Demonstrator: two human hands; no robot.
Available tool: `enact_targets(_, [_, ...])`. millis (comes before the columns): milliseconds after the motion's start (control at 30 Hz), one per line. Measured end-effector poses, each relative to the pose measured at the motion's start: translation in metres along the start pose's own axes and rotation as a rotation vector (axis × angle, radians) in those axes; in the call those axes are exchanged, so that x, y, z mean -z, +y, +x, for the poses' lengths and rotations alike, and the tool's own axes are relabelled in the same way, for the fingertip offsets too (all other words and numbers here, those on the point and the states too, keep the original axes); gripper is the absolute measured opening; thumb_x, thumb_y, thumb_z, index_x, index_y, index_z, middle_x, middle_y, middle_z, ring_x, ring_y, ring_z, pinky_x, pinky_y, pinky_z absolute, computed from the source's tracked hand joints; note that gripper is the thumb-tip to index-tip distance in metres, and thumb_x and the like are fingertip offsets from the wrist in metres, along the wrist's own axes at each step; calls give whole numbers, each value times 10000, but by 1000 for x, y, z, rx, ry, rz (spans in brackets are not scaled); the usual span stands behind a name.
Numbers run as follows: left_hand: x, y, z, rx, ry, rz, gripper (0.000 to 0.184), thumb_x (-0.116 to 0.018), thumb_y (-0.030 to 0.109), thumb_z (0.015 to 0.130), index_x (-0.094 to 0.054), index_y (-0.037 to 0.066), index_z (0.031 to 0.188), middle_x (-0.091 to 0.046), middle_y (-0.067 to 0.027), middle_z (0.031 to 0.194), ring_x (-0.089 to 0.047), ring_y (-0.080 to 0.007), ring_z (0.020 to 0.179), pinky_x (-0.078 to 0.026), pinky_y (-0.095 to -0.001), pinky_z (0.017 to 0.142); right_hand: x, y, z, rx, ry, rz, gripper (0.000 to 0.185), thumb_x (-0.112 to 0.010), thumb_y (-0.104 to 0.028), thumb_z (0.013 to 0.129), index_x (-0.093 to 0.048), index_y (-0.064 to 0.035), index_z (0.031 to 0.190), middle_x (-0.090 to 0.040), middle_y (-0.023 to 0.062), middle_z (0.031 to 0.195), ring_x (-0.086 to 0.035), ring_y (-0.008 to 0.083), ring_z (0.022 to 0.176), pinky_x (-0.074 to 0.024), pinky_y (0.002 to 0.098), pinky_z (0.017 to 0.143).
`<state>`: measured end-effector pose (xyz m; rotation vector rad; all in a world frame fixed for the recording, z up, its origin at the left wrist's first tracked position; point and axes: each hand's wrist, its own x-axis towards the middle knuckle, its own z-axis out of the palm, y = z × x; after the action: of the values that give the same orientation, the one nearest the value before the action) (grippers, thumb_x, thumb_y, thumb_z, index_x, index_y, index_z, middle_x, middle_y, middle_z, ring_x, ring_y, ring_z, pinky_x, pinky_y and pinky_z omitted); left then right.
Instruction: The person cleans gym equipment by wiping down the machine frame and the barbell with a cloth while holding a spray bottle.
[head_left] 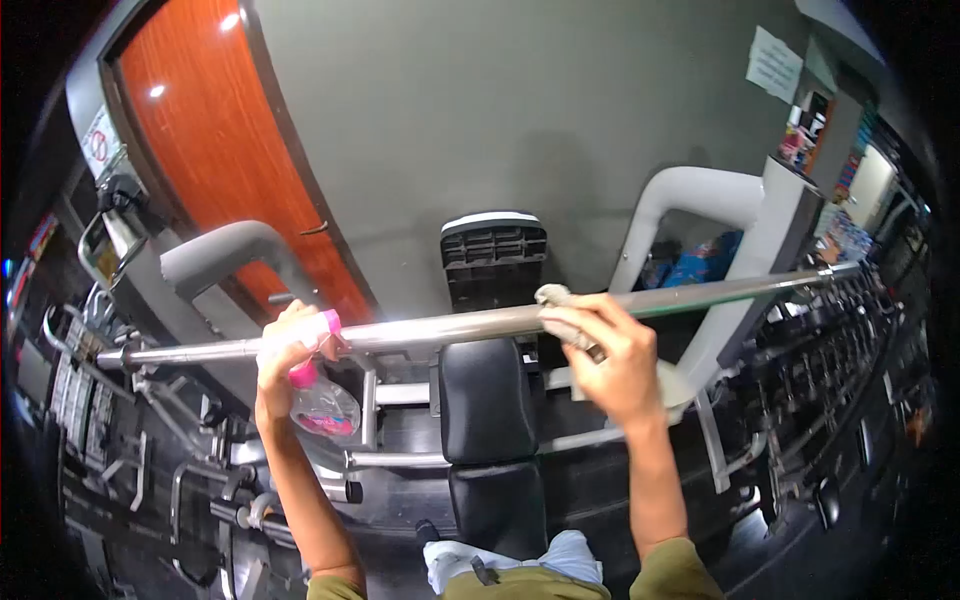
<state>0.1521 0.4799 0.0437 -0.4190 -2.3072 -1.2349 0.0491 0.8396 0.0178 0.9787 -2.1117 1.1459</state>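
Note:
A long metal bar [440,328] crosses the view from left to right. My left hand [287,350] is wrapped round the neck of a clear spray bottle [326,408] with a pink top, just in front of the bar's left part. Bunched in my right hand [612,360] is a light, crumpled cloth [553,300], which touches the bar right of its middle. Below the bar stands a black padded bench [487,400].
Grey curved machine arms [700,195] rise on both sides. Behind are a grey wall [400,120] and an orange-brown door [215,130]. A dumbbell rack [815,370] is at the right, with more gym equipment at the left.

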Motion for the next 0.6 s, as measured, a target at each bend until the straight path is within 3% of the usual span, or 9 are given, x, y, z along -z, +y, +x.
enact_targets(100, [-53,36,13,215,102,-93,570,-532,478,724,-668,-63,841,-644,-152,902,-590,-228,861,-419,-333,782,-12,1,1,44,19,34,289,-733,-36,789,-731,-90,1072,-690,49,1115,-717,261,898,-585,366,777])
enact_targets(133, [-64,36,19,199,115,-1,589,-540,491,709,-679,-59,866,-644,-155,893,-594,-230,843,-420,-336,779,-17,-2,3,70,-26,49,267,-720,-57,807,-718,-80,1073,-687,49,1124,-716,249,891,-589,361,760])
enact_targets(167, [-73,29,18,201,153,111,535,-531,481,772,-694,2,946,-690,-116,905,-590,-235,937,-343,-355,946,-24,-8,7,97,-70,64,248,-706,-78,825,-705,-70,1073,-684,48,1133,-715,237,883,-592,355,743])
enact_targets(233, [-82,32,20,154,181,249,501,-485,462,818,-701,23,925,-707,-96,935,-594,-219,967,-293,-382,1006,-50,-21,15,183,-116,56,205,-677,-117,854,-676,-60,1051,-668,51,1099,-706,230,862,-596,357,699])
enact_targets(267, [-83,30,17,228,210,120,489,-451,432,833,-708,26,920,-724,-79,981,-604,-216,1083,-245,-413,1080,-62,-29,21,209,-157,47,167,-651,-125,871,-660,-52,1021,-643,61,1046,-695,229,850,-596,358,666])
enact_targets(300, [-80,28,16,230,219,130,489,-451,432,833,-708,26,920,-724,-79,981,-604,-216,1083,-245,-413,1080,-76,-38,26,233,-179,25,135,-630,-121,882,-660,-54,996,-627,67,1029,-690,225,856,-593,351,651])
enact_targets(400, [-69,23,17,75,143,183,495,-464,418,803,-724,16,931,-740,-84,965,-590,-225,1242,-194,-425,1173,-90,-49,34,246,-214,-15,153,-640,-121,873,-690,-62,1005,-644,76,999,-693,233,839,-589,363,674])
enact_targets(533, [-69,23,15,31,65,276,395,-521,395,807,-747,79,873,-764,-37,975,-669,-194,1096,-291,-435,1127,-47,-21,30,72,-359,379,284,-717,-133,813,-747,-133,1095,-671,66,1116,-701,279,867,-573,404,791])
enact_targets(600, [-68,29,17,36,38,270,413,-536,407,811,-753,67,899,-758,-63,963,-693,-224,984,-364,-427,1071,-28,-15,18,39,-258,244,319,-739,-113,792,-758,-146,1108,-692,52,1120,-711,270,893,-586,376,787])
